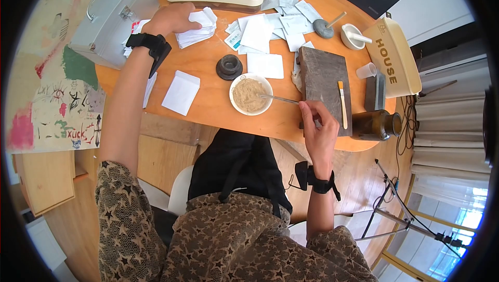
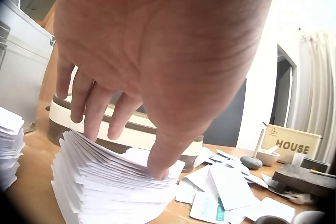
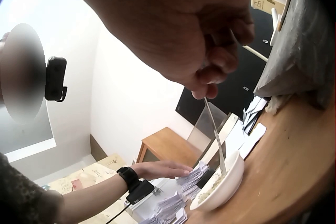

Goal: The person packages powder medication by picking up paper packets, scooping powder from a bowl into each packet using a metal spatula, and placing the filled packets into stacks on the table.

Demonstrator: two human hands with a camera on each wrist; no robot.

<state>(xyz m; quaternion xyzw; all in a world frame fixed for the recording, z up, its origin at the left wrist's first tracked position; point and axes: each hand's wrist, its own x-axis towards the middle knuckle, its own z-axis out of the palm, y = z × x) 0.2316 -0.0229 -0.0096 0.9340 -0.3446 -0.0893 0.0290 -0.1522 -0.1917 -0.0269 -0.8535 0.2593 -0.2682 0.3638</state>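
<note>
Your right grip, nearer the bowl, pinches a metal utensil pointing between nine and ten o'clock into its powder; your left hand, fingers loosely extended, touches stacked envelopes.

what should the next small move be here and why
I'd probably lift one of the stacked white packets with the left grip: that grip rests on them, while the right grip pinches a thin metal tool whose tip is in the bowl of light brown powder.
</note>
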